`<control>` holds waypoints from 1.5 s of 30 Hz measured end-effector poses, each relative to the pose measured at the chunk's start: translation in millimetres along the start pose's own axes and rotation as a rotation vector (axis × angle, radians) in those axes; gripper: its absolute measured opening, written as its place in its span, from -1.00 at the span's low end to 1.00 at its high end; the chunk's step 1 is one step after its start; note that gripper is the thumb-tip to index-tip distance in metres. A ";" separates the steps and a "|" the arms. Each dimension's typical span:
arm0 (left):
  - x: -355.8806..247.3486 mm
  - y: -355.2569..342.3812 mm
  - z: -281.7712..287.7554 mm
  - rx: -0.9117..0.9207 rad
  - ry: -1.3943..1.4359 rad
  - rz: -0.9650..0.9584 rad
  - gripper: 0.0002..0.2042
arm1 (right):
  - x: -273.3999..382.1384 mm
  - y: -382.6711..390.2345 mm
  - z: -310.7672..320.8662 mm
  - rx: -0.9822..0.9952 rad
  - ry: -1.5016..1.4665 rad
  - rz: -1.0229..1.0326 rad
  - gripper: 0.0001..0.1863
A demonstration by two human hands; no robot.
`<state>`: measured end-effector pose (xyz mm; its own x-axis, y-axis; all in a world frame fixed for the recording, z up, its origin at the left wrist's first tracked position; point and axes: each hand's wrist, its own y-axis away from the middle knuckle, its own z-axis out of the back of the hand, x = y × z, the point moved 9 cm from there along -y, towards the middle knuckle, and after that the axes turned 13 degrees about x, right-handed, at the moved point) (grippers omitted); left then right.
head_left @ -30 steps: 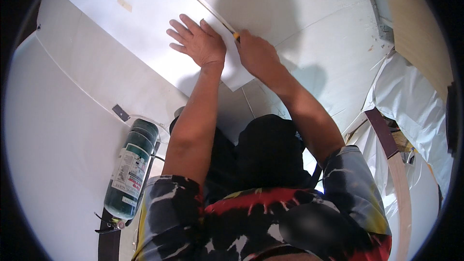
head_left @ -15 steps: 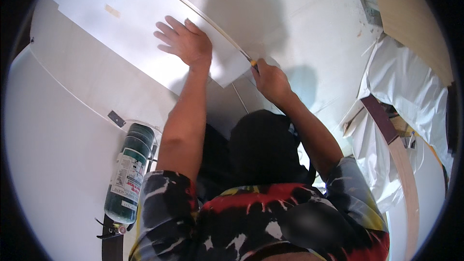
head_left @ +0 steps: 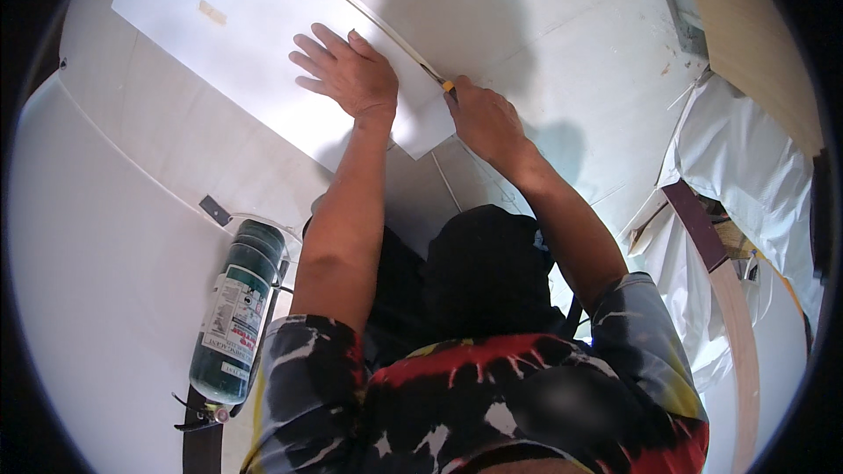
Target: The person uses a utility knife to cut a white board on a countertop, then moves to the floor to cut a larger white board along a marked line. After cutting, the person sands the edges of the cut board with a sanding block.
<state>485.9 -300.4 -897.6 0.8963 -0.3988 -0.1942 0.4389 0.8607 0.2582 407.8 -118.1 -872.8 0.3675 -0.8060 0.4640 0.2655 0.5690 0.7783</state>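
Observation:
My left hand [head_left: 347, 70] lies spread, fingers apart, on a white sheet [head_left: 176, 35] with a small tan strip of tape [head_left: 212, 12] on it. My right hand [head_left: 483, 123], to its right, grips a yellow-and-black handled cutter [head_left: 450, 88], its thin metal end lying at a long narrow straight strip [head_left: 378, 25] along the sheet's upper-right edge. The sheet lies on an off-white panel surface [head_left: 597, 88] with seams and shadows. The cutter's tip is too small to make out exactly.
A dark green fire extinguisher [head_left: 233, 316] is at lower left beside a curved white panel [head_left: 97, 281]. On the right hang crumpled white plastic sheeting [head_left: 738, 149], a plywood board [head_left: 738, 17] and a maroon-and-wood strip [head_left: 698, 224]. My dark-clad knee is below my hands.
My right hand with the cutter moved down-right along the strip, then slightly back up-left. My left hand stays spread on the sheet; the whole view shifted slightly.

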 end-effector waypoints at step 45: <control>-1.7 -0.7 2.9 0.009 0.014 -0.001 -0.42 | -30.0 -50.8 95.7 -0.313 -0.050 -0.007 -0.70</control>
<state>484.2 -301.3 -894.7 0.8947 -0.3956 -0.2077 0.4408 0.8573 0.2660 297.9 -138.4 -885.8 0.3222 -0.8130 0.4851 0.5326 0.5793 0.6171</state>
